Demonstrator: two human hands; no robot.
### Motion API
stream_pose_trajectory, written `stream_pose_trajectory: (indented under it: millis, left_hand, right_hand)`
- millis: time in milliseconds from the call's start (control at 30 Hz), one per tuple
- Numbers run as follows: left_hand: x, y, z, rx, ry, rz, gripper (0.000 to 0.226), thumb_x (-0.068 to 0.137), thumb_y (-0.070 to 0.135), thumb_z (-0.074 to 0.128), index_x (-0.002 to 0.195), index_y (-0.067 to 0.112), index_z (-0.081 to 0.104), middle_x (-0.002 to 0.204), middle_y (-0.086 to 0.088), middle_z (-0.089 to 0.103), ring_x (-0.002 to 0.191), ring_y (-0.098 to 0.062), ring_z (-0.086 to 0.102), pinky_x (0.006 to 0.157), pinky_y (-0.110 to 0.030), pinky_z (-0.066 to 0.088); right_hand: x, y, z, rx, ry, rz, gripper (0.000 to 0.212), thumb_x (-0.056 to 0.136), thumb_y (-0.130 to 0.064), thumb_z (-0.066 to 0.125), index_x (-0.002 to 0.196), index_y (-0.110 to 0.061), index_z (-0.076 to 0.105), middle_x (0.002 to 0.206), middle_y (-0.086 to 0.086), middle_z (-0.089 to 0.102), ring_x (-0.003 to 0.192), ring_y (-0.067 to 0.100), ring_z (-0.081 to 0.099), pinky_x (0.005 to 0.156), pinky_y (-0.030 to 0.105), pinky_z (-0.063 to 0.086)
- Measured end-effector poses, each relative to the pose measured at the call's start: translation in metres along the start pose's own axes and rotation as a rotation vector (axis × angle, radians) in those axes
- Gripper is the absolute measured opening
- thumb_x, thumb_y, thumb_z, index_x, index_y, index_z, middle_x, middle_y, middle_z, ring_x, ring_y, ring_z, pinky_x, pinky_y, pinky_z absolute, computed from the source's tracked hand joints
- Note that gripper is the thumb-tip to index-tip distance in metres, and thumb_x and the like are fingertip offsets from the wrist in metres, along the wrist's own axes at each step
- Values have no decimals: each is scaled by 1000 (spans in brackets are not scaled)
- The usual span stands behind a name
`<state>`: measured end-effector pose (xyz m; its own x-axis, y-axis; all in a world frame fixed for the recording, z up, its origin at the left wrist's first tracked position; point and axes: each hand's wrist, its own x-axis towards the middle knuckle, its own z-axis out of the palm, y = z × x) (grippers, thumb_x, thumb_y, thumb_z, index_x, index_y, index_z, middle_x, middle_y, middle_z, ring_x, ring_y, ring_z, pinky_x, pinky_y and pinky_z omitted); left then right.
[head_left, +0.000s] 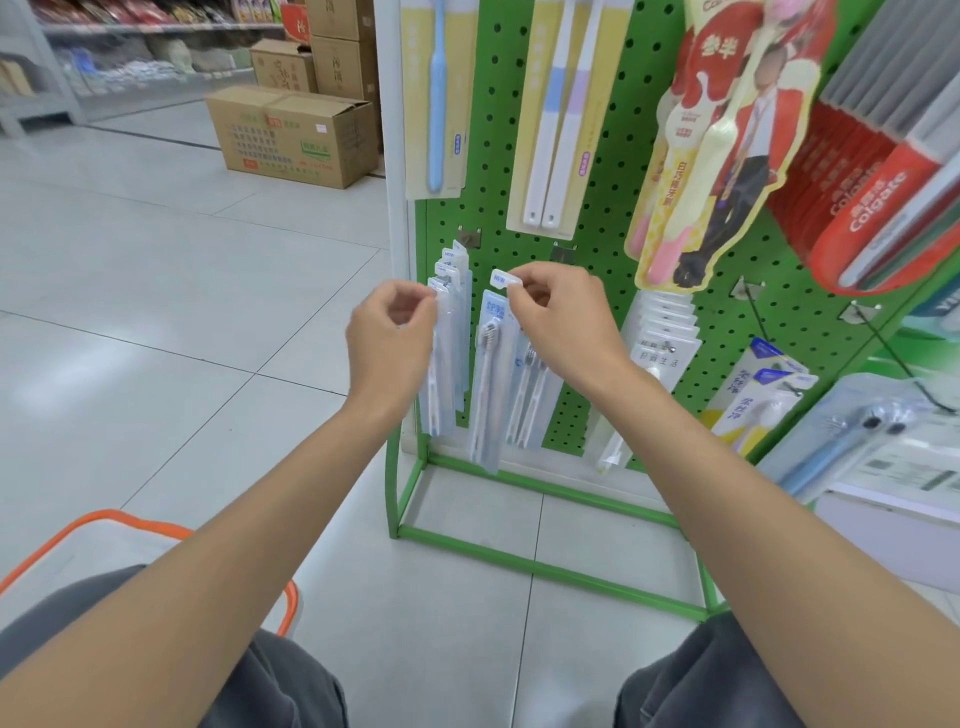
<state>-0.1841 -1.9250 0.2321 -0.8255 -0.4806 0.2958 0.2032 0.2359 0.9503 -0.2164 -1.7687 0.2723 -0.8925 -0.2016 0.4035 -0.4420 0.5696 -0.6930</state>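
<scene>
Six o'clock on the green pegboard (597, 249) — right hand (563, 325) pinches the top tab of a clear plastic toothbrush blister pack (488, 374), light and bendy I'd say; left hand (389, 332) pinches hung packs (451, 358) at nine.

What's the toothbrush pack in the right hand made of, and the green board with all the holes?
The toothbrush pack the right hand pinches looks like clear, shiny plastic over printed card: the brush shows through. The green board is probably painted metal: smooth, evenly punched holes.
</scene>
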Motion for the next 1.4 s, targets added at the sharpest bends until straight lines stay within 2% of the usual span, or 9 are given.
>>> stream_pose_trajectory:
  millis: [67, 233, 333, 567, 733, 967, 1167, 1300, 1400]
  left_hand:
    - [10, -4, -2, 33, 54, -53, 13, 90, 11, 57, 93, 21, 65, 86, 13, 62, 76, 2, 58, 67, -17, 46]
    - [25, -17, 3, 128, -56, -80, 22, 90, 15, 60, 111, 22, 58, 115, 5, 59, 92, -8, 60, 77, -17, 49]
    - [27, -21, 7, 167, -124, -47, 33, 90, 19, 64, 122, 20, 55, 124, 4, 57, 107, -14, 58, 91, -31, 51]
    - [33, -31, -2, 227, -253, -10, 66, 91, 25, 68, 148, 23, 36, 145, 5, 46, 129, -12, 45, 106, -35, 42]
    - [38, -38, -3, 232, -278, -7, 67, 92, 25, 67, 151, 23, 35, 145, 8, 47, 129, -10, 46, 106, -35, 43]
    - [42, -48, -1, 238, -326, -14, 54, 91, 36, 63, 142, 31, 46, 136, 15, 55, 127, -9, 49, 103, -33, 43]
    - [42, -50, 0, 203, -284, -37, 56, 91, 26, 67, 143, 26, 46, 133, 12, 57, 122, -10, 51, 103, -34, 45]
    - [44, -51, -1, 209, -260, -45, 60, 91, 24, 68, 146, 24, 43, 137, 8, 54, 123, -11, 50, 102, -33, 45]
    - [45, -51, -2, 214, -263, -50, 63, 91, 25, 68, 147, 24, 40, 139, 8, 53, 125, -10, 48, 102, -34, 45]
  right_hand:
    - [7, 5, 7, -47, 7, -16, 26, 98, -16, 48, 89, -3, 69, 70, 18, 63, 55, 14, 42, 57, 29, 42]
    - [24, 12, 27, -148, 14, -28, 30, 99, -16, 45, 75, -4, 59, 58, 11, 53, 52, 16, 36, 54, 30, 33]
    - [32, 12, 36, -195, 5, -41, 30, 99, -15, 46, 73, -6, 58, 56, 3, 49, 52, 17, 38, 54, 31, 36]
    - [51, 13, 45, -207, -97, -17, 21, 97, -15, 52, 93, -10, 72, 76, 3, 69, 68, 21, 63, 66, 34, 55]
    - [59, 10, 52, -203, -120, -6, 20, 97, -16, 54, 95, -10, 73, 84, 5, 72, 79, 23, 67, 75, 41, 57]
    - [64, 8, 55, -159, -170, 8, 19, 97, -16, 57, 99, -11, 75, 90, 4, 73, 86, 19, 67, 81, 35, 55]
    - [66, 10, 66, -37, -129, 35, 16, 94, -10, 62, 104, -10, 75, 100, 3, 73, 89, 14, 66, 88, 32, 54]
    - [67, 9, 67, -13, -79, 47, 25, 94, -3, 55, 110, -10, 73, 104, 4, 72, 90, 11, 64, 87, 26, 52]
    - [70, 8, 67, -7, 31, 48, 29, 95, -3, 48, 112, -10, 71, 106, 6, 71, 96, 17, 65, 89, 31, 52]
